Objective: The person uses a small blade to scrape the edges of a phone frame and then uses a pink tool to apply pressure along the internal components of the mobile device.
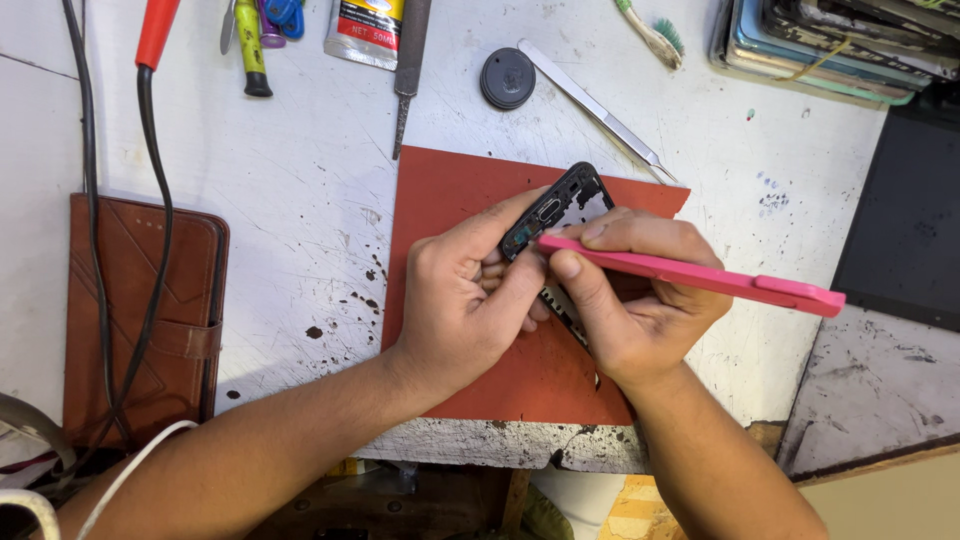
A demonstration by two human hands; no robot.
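A mat (470,370) lies on the surface (300,180), at its near edge. Over the mat, the left hand (465,295) and right hand (635,300) meet around a phone frame (560,205), the right one also holding a long flat tool (700,278) that juts off to the right. Left of the mat lies a wallet case (140,310) with cables (150,200) running across it. Behind the mat sit a round cap (507,78), tweezers (597,110) and a file (408,70). A stack of phones (830,45) fills the far right corner.

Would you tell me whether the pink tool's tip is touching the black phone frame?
Touching: the head view shows the pink tool tip pressed against the black phone frame.
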